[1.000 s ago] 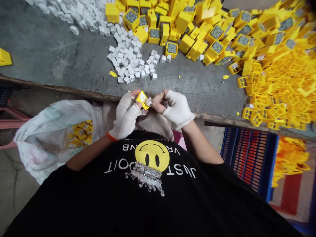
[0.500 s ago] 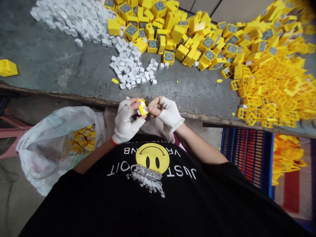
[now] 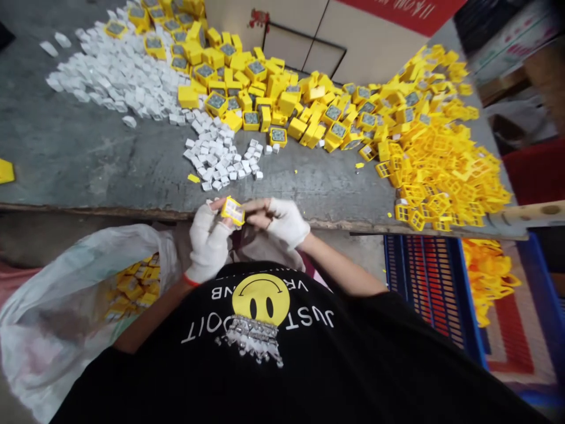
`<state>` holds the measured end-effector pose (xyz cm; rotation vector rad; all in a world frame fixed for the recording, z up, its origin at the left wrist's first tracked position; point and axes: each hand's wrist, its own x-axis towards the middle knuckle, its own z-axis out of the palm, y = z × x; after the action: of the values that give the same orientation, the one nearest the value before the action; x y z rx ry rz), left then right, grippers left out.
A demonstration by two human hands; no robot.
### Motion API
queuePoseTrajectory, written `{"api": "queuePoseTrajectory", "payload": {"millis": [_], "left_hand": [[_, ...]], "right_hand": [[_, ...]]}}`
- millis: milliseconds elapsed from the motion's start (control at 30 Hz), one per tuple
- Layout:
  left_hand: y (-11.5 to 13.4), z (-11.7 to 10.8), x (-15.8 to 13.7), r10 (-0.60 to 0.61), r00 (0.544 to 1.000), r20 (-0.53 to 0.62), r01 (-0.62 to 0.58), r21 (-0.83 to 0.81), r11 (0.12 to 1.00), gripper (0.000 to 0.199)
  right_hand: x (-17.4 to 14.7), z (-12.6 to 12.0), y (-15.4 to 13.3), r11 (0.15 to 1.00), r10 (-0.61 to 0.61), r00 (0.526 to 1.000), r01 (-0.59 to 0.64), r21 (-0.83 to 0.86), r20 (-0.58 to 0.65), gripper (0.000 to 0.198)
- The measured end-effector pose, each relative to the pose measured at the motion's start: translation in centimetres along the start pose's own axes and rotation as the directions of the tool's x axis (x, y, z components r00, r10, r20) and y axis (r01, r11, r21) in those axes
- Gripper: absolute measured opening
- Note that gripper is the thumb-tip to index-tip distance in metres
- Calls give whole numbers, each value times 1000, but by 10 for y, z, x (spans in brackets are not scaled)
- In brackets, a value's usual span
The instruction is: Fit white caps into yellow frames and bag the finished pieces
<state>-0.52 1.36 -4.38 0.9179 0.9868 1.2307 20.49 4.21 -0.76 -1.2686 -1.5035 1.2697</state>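
My left hand (image 3: 207, 241), in a white fingerless glove with a red cuff edge, grips a small yellow frame (image 3: 228, 207) with white pieces inside it. The frame is held just off the front edge of the table. Right beside it, my right hand (image 3: 282, 221), gloved the same way, has its fingers stretched toward the frame and apart, with nothing visible between them. Whether those fingertips touch the frame I cannot tell. Beyond the hands lies a small group of white caps (image 3: 216, 153) on the grey table (image 3: 145, 176).
Yellow blocks with grey inserts (image 3: 256, 73) are heaped along the back, beside a larger pile of white caps (image 3: 119, 76). Empty yellow frames (image 3: 450, 171) pile up at the right. A plastic bag (image 3: 66, 277) holding yellow pieces sits lower left; a blue crate (image 3: 430, 277) stands lower right.
The frame in my left hand has turned so its white-filled face shows upward. My right fingers have come off a white piece at the frame and straightened. The view has tilted up.
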Motion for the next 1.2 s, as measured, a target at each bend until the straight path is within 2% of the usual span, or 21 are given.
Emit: {"api": "queuePoseTrajectory", "payload": {"millis": [67, 100, 133, 200, 267, 300, 367, 433, 500, 633, 700, 767, 833, 967, 1033, 1100, 1200], "left_hand": [[12, 5, 2, -63, 996, -62, 55, -116, 992, 47], [17, 6, 4, -116, 990, -79, 100, -177, 979, 47], [22, 8, 5, -180, 980, -84, 156, -234, 960, 48], [28, 8, 5, -265, 959, -98, 226, -292, 929, 48], [29, 8, 3, -286, 952, -110, 243, -295, 924, 46], [29, 9, 2, -281, 954, -107, 241, -286, 927, 46], [29, 11, -1, -263, 961, -88, 232, -264, 936, 47], [29, 14, -3, -263, 962, -74, 236, -254, 938, 51], [30, 17, -3, -279, 957, -77, 251, -259, 933, 54], [31, 20, -4, -290, 954, -78, 263, -247, 933, 52], [31, 20, -5, -291, 954, -70, 267, -238, 934, 50], [29, 20, -6, -305, 951, -54, 285, -232, 930, 48], [26, 23, -7, -311, 950, -26, 298, -224, 928, 44], [19, 32, -8, -300, 954, 28, 298, -231, 926, 35], [17, 36, -8, -303, 953, 30, 301, -236, 924, 36], [16, 37, -9, -304, 952, 18, 300, -233, 925, 39], [17, 38, -11, -318, 948, 3, 310, -224, 924, 37]], "right_hand": [[37, -41, -3, 982, -43, 984, 9, -189, -173, 40], [60, -61, -4, 962, -74, 957, -6, -272, -281, 34], [84, -80, -4, 934, -82, 948, -35, -355, -308, 32], [131, -106, -4, 688, -93, 968, -108, -717, -234, 42], [169, -116, -4, 432, -23, 992, -102, -896, -124, 55], [184, -116, -5, 356, 16, 996, -89, -930, -90, 60], [202, -112, -7, 301, 71, 995, -91, -949, -72, 63], [206, -110, -8, 313, 94, 990, -129, -941, -104, 59], [196, -116, -7, 405, 66, 987, -161, -900, -147, 55], [132, -139, 16, 714, -84, 965, -116, -690, -249, 65], [88, -146, 37, 820, -65, 957, -110, -562, -282, 71], [45, -148, 56, 871, -19, 951, -136, -472, -308, 73], [10, -146, 66, 840, -5, 940, -180, -511, -341, 70], [-29, -149, 57, 605, 40, 952, -266, -751, -304, 49], [-38, -157, 44, 539, 61, 958, -267, -799, -280, 42], [-40, -162, 31, 522, 42, 955, -271, -809, -293, 41], [-30, -155, 17, 478, 51, 961, -263, -838, -272, 45]]}}
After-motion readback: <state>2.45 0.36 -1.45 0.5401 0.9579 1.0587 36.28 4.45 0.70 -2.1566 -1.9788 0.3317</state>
